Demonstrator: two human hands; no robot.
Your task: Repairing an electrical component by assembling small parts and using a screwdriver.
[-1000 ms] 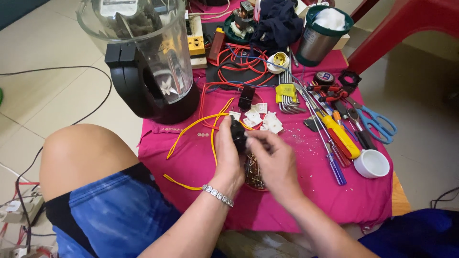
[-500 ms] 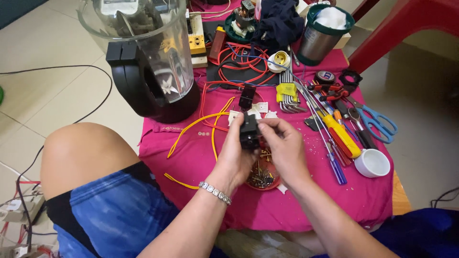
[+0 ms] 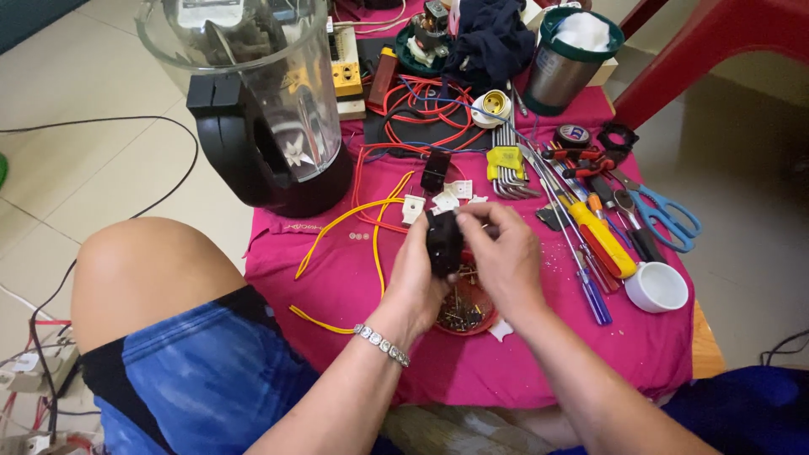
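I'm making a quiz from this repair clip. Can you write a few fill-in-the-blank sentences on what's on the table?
1. Both hands, left hand and right hand, hold a small ____ part.
2. The cloth over the table is ____.
3. The scissors have ____ handles.

Missing words: black; pink; blue

Matt black plastic part point(image 3: 444, 240); clear glossy blender jar point(image 3: 253, 76); pink cloth point(image 3: 337, 278); metal screws point(image 3: 459, 307).
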